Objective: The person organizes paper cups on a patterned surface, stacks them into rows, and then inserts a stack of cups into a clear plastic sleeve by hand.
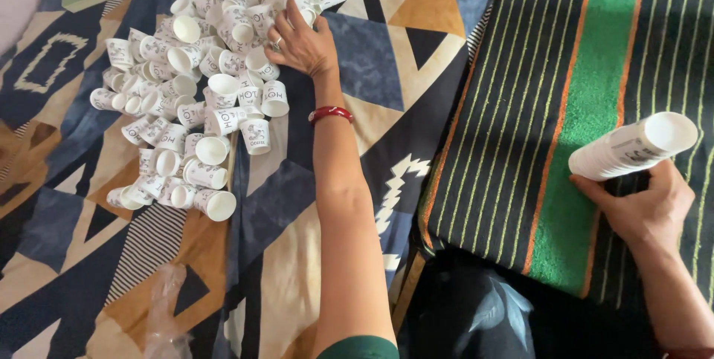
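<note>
Loose paper cups [190, 84] are lying heaped beneath and left of the left hand [301, 39], fingers spread, touching them. Bare patterned sheet [372, 69] is lying open beside. Right hand [647, 207] is gripping a stacked cup column [632, 147] over the striped cloth [580, 91].

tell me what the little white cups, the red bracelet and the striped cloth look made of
The loose cups and the nested stack in the right hand look like thin matte paper: plain white insides, rolled rims. The bracelet on the left hand's wrist is glossy red, perhaps glass or plastic. The striped cloth looks like woven, towel-like fabric.
</note>
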